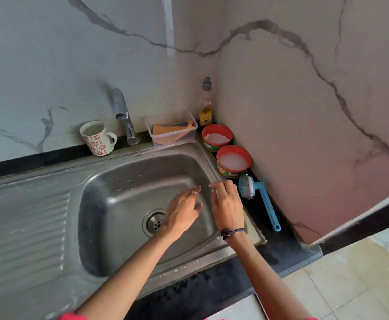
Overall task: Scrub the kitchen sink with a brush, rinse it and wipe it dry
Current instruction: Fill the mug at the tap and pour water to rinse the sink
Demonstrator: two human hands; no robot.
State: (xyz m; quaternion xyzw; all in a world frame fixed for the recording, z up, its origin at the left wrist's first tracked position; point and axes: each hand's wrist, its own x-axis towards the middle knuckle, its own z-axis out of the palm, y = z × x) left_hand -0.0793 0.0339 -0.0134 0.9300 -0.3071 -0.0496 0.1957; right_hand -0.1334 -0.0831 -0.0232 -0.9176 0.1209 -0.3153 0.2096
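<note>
Hovering over the stainless steel sink basin (124, 204), both hands hold nothing: left hand (184, 211) loosely spread, right hand (227, 204) with fingers loosely curled, at the basin's 3 o'clock side. Blue long-handled scrub brush (258, 197) lies on the dark bench (281, 248) at 3 o'clock of the sink, apart from the hands. Two red-rimmed soap tubs (233, 161) sit at 1 o'clock.

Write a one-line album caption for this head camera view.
Two empty hands, left and right, hover over a steel sink; blue brush waits alongside.
</note>
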